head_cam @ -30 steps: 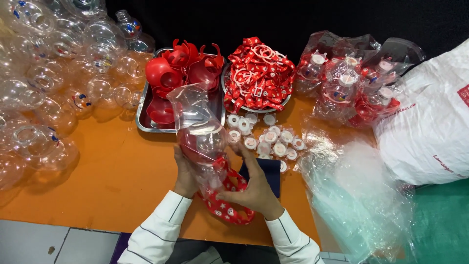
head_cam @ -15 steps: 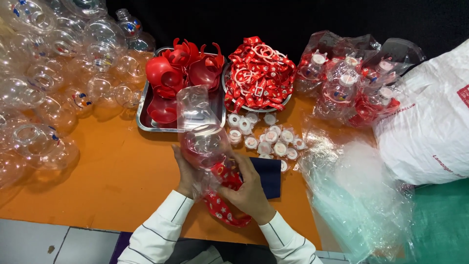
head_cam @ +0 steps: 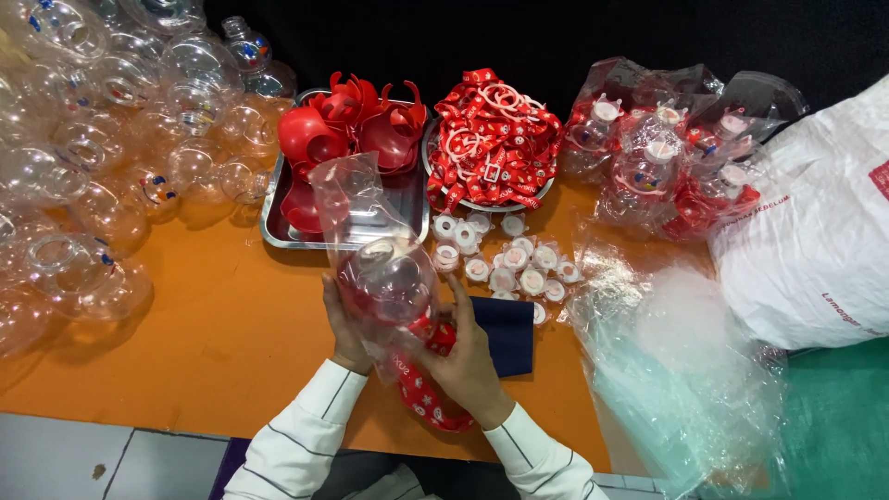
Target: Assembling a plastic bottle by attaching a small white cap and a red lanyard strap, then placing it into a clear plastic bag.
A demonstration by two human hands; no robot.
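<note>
- Cradling a clear round bottle (head_cam: 389,278) inside a thin plastic bag (head_cam: 356,199), both hands sit just in front of the steel tray (head_cam: 278,231).
- Left hand (head_cam: 344,329) and right hand (head_cam: 468,356) are cupped, fingers pressed around its sides.
- Likely light, slick, dentable; hold the belly.

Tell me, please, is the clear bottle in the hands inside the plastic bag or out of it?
Inside: the bag's film wraps the bottle, its open top standing above, both hands gripping through it.
</note>
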